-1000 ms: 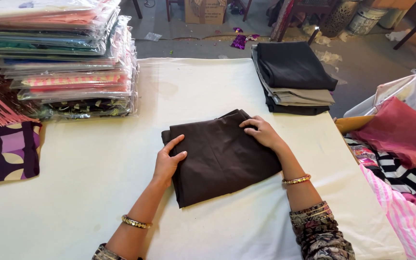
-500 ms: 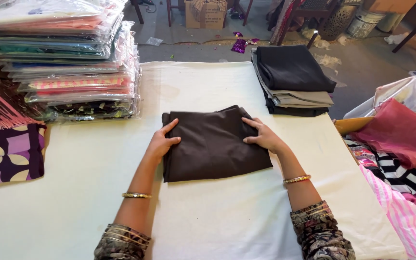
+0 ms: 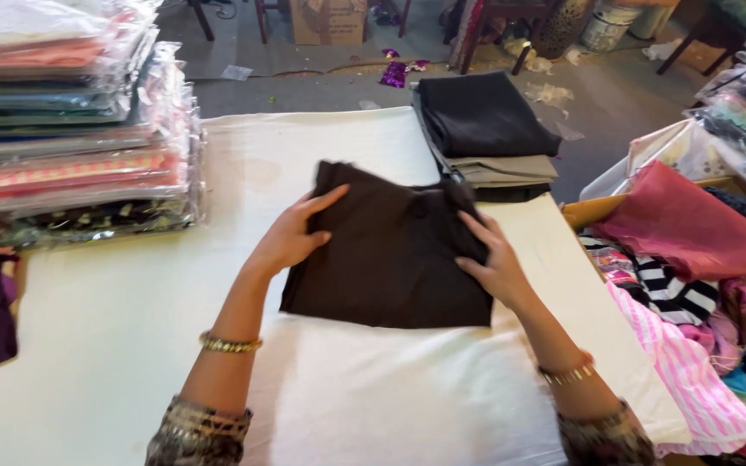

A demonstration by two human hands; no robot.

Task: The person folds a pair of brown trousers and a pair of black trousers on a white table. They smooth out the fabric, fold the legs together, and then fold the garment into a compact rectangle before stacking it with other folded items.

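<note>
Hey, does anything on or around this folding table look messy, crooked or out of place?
Mostly tidy. The dark brown folded cloth under the left hand and right hand lies slightly askew to the table edge. Scraps litter the floor beyond, and loose garments heap at the right.

I am wearing a gold bangle on each wrist, left hand (image 3: 291, 242) and right hand (image 3: 496, 263) bare, with patterned brown-and-cream sleeves showing at both forearms.
</note>
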